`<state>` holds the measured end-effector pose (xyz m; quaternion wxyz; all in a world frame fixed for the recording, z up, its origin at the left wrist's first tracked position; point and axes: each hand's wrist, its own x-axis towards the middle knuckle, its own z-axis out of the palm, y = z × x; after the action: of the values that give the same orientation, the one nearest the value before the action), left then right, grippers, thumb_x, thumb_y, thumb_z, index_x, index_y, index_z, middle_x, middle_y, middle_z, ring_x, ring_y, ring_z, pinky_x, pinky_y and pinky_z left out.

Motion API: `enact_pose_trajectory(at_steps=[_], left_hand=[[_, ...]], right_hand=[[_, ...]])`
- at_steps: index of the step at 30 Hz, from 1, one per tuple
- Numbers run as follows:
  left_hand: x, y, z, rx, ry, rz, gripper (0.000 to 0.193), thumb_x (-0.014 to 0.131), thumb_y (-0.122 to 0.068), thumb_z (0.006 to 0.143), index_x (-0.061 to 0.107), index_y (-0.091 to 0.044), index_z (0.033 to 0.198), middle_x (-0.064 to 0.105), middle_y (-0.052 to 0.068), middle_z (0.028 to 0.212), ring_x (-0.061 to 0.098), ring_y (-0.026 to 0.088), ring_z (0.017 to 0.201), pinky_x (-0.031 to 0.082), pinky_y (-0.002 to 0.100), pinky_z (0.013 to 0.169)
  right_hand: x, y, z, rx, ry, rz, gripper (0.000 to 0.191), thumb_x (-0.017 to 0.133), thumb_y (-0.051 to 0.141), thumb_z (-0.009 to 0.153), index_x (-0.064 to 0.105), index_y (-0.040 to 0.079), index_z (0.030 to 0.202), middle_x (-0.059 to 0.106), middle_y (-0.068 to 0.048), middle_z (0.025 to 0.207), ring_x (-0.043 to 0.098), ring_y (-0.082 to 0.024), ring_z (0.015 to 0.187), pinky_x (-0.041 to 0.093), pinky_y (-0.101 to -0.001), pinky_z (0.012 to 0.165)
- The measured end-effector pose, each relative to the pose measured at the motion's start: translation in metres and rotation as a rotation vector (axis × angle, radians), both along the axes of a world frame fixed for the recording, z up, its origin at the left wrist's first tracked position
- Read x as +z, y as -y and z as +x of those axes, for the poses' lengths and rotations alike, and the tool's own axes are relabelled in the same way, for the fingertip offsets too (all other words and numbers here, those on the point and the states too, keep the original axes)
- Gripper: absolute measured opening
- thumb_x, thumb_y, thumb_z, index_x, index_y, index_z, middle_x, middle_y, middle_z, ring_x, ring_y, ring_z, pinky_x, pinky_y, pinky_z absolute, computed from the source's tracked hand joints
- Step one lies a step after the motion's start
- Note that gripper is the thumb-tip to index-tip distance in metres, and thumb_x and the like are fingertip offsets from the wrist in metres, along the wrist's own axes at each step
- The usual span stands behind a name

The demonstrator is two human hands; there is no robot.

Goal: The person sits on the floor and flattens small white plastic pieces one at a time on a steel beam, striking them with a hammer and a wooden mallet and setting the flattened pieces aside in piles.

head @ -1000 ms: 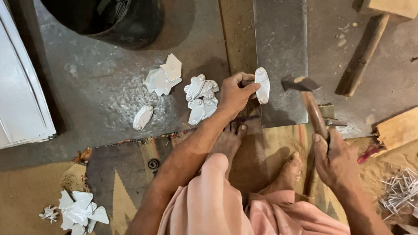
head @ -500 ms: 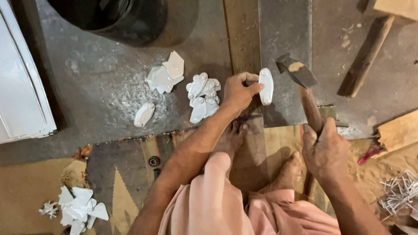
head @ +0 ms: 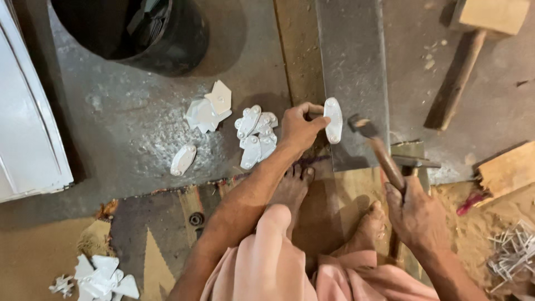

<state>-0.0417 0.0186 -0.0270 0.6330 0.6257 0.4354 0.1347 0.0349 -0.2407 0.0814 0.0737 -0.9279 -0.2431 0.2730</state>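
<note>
My left hand (head: 298,129) pinches a small white oval metal plate (head: 333,120) with two holes and holds it on edge against a grey steel slab (head: 353,67). My right hand (head: 419,214) grips the wooden handle of a hammer (head: 379,153). The hammer's head sits low, just to the right of the plate and almost touching it. Left of my left hand lies a pile of similar white oval plates (head: 254,136). My bare feet (head: 295,184) rest on the floor below the slab.
A black bucket (head: 147,33) stands at the top left. White pentagon pieces (head: 209,108) and one oval plate (head: 183,159) lie on the grey floor. A wooden mallet (head: 473,50) lies top right, wooden blocks (head: 510,167) right, metal clips (head: 512,253) bottom right, white scraps (head: 100,276) bottom left.
The hammer has swung down from a raised position to just beside the white plate. My left hand has kept the plate in place on the slab.
</note>
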Motion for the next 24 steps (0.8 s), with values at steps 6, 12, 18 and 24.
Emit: enact_pose_trajectory(at_steps=[6, 12, 18, 24], left_hand=[[0.023, -0.019, -0.002, -0.227, 0.023, 0.330, 0.023, 0.078, -0.013, 0.080, 0.078, -0.006, 0.101, 0.078, 0.009, 0.094, 0.072, 0.021, 0.087, 0.056, 0.037, 0.079], [0.057, -0.021, 0.034, -0.944, 0.009, 1.003, 0.008, 0.068, -0.014, 0.086, 0.076, -0.015, 0.089, 0.070, 0.008, 0.093, 0.068, 0.031, 0.098, 0.055, 0.047, 0.083], [0.074, -0.009, 0.043, -0.752, 0.221, 1.315, 0.012, 0.064, -0.015, 0.080, 0.070, -0.013, 0.090, 0.066, 0.005, 0.107, 0.066, 0.027, 0.105, 0.055, 0.044, 0.088], [0.068, 0.008, -0.021, -0.671, 0.076, 1.099, 0.010, 0.063, -0.007, 0.086, 0.066, -0.006, 0.096, 0.065, 0.008, 0.133, 0.070, 0.027, 0.082, 0.059, 0.044, 0.072]], right_hand=[[-0.021, 0.027, 0.005, -0.052, -0.004, 0.038, 0.041, 0.053, 0.043, 0.101, 0.055, 0.003, 0.110, 0.065, -0.036, 0.078, 0.064, -0.058, 0.077, 0.049, -0.0632, 0.069], [-0.050, 0.067, 0.003, -0.137, 0.044, 0.187, 0.042, 0.050, 0.041, 0.106, 0.058, 0.000, 0.113, 0.064, -0.037, 0.089, 0.062, -0.059, 0.089, 0.048, -0.0625, 0.074], [-0.068, 0.081, -0.004, -0.188, 0.042, 0.186, 0.041, 0.050, 0.039, 0.105, 0.062, 0.001, 0.117, 0.066, -0.034, 0.092, 0.063, -0.055, 0.089, 0.049, -0.0592, 0.076], [-0.041, 0.083, -0.007, -0.139, 0.170, 0.176, 0.039, 0.051, 0.039, 0.110, 0.058, 0.001, 0.111, 0.064, -0.033, 0.084, 0.063, -0.053, 0.083, 0.047, -0.0569, 0.074]])
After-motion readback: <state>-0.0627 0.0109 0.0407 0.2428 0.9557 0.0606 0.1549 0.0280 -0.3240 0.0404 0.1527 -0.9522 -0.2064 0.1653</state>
